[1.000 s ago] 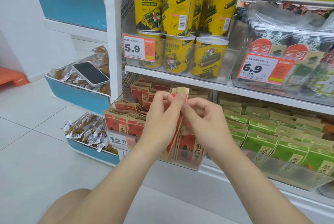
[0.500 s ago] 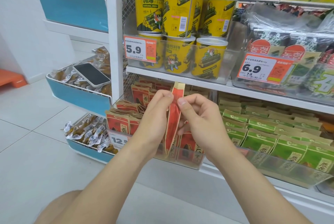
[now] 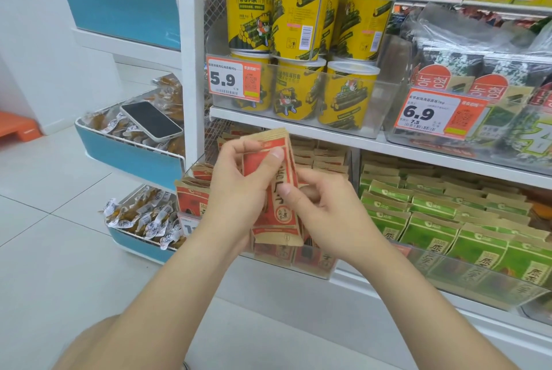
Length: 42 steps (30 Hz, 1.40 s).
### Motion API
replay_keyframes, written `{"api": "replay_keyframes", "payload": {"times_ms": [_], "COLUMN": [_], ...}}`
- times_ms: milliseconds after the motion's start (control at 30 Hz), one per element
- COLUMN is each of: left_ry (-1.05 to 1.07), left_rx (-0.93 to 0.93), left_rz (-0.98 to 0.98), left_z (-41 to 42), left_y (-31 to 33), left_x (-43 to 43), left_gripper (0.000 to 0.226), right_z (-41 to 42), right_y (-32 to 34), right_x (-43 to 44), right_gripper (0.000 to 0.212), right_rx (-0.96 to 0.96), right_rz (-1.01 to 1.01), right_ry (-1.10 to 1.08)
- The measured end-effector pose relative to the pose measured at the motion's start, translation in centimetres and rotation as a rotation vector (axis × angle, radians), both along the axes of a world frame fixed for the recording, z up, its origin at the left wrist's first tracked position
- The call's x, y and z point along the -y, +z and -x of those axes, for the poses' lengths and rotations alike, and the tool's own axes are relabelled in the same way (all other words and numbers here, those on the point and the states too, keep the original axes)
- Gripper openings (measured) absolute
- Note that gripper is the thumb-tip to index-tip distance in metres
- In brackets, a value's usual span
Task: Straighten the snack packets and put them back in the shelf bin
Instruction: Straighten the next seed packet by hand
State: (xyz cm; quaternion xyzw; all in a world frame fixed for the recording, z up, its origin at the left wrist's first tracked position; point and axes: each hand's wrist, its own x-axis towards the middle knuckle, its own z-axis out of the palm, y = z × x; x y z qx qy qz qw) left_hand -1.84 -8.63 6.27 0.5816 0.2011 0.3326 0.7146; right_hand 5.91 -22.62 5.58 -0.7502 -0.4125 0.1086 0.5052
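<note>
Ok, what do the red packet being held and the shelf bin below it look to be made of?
Red packet: seemingly matte kraft paper with red print, possibly lined inside. The edges are tan and unprinted, it creases softly, and it has no gloss.
Shelf bin: clear rigid plastic with a glossy finish. Packets show through its front wall, which catches faint reflections.

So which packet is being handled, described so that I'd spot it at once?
Below the yellow tubs sits a clear bin of red-and-brown packets. The packet is held up in front of that bin by the left hand and right hand. Unlike its neighbours, it is out of the row, its red face toward the camera.
</note>
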Motion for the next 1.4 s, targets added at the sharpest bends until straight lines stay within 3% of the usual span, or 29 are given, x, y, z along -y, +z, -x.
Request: {"api": "replay_keyframes", "payload": {"times_ms": [100, 167, 233, 300, 433, 600, 833, 967, 1067, 1167, 1233, 1300, 1400], "left_ry": [0.09, 0.001, -0.117, -0.103, 0.011, -0.019, -0.082, -0.043, 0.004, 0.222, 0.264, 0.165, -0.139], "left_rx": [-0.071, -0.144, -0.204, -0.194, -0.152, -0.272, -0.211, -0.152, -0.156, -0.197, -0.187, -0.173, -0.167], "left_rz": [-0.06, -0.021, -0.021, -0.025, 0.09, 0.235, 0.334, 0.386, 0.226, -0.216, -0.401, -0.402, -0.201], "left_z": [0.1, 0.4, 0.5, 0.4, 0.1, 0.0, -0.3, -0.3, -0.5, -0.8, -0.7, -0.6, -0.3], "left_y": [0.2, 0.7, 0.8, 0.7, 0.5, 0.6, 0.5, 0.6, 0.2, -0.9, -1.0, -0.7, 0.0], "left_x": [-0.2, -0.1, 0.3, 0.6, 0.1, -0.5, -0.3, 0.3, 0.5, 0.2, 0.0, 0.0, 0.7], "left_gripper": [0.027, 0.025, 0.041, 0.05, 0.05, 0.038, 0.036, 0.037, 0.037, 0.022, 0.017, 0.018, 0.033], "right_z": [0.3, 0.2, 0.1, 0.1, 0.2, 0.2, 0.0, 0.1, 0.3, 0.7, 0.9, 1.0, 0.9], "right_y": [0.6, 0.8, 1.0, 1.4, 2.2, 1.9, 2.1, 2.3, 2.4, 2.6, 2.7, 2.5, 2.0], "right_x": [0.0, 0.0, 0.0, 0.3, 1.0, 1.1, 1.2, 0.9, 1.0, 1.2, 1.2, 1.0, 0.6], "right_gripper": [0.022, 0.024, 0.031, 0.04, 0.044, 0.043, 0.045, 0.043, 0.034, 0.02, 0.014, 0.009, 0.008], "right_rx": [-0.233, -0.312, -0.387, -0.445, -0.483, -0.378, -0.511, -0.672, -0.683, -0.623, -0.559, -0.467, -0.36], "right_rz": [-0.116, -0.184, -0.231, -0.194, -0.04, 0.034, -0.101, -0.186, -0.192, -0.199, -0.22, -0.241, -0.258], "right_ry": [-0.053, -0.091, -0.12, -0.099, 0.017, 0.002, -0.063, 0.005, 0.067, 0.093, 0.033, -0.068, -0.136]}}
